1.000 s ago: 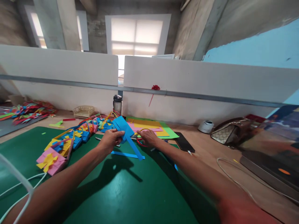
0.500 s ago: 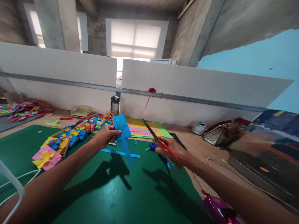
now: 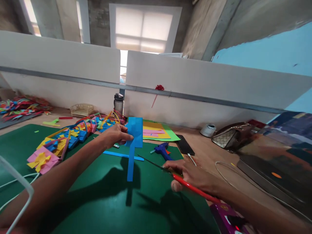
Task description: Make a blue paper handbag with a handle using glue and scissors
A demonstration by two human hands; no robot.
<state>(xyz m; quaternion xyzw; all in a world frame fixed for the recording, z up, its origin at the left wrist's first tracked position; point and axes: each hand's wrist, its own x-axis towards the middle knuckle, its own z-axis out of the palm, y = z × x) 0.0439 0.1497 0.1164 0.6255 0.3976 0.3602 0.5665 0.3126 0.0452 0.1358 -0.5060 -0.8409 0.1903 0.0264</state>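
My left hand pinches a blue paper piece, a folded square with a long strip hanging straight down from it. Held up over the green mat, the piece casts a shadow below. My right hand is closed on red-handled scissors, low over the mat, with the dark blades pointing left toward the strip but apart from it. Behind the held paper, a loose blue strip lies on the mat. Just beyond my right hand rests a blue glue gun.
Decorated paper baskets line the left. Coloured sheets, a black phone-like slab and a bottle stand or lie at the back. To the right are a handbag, a dark case and a purple device with cables.
My right hand has moved down with the scissors, uncovering the glue gun. My left hand has turned the blue paper upright and shifted it slightly right. The view has tilted down.
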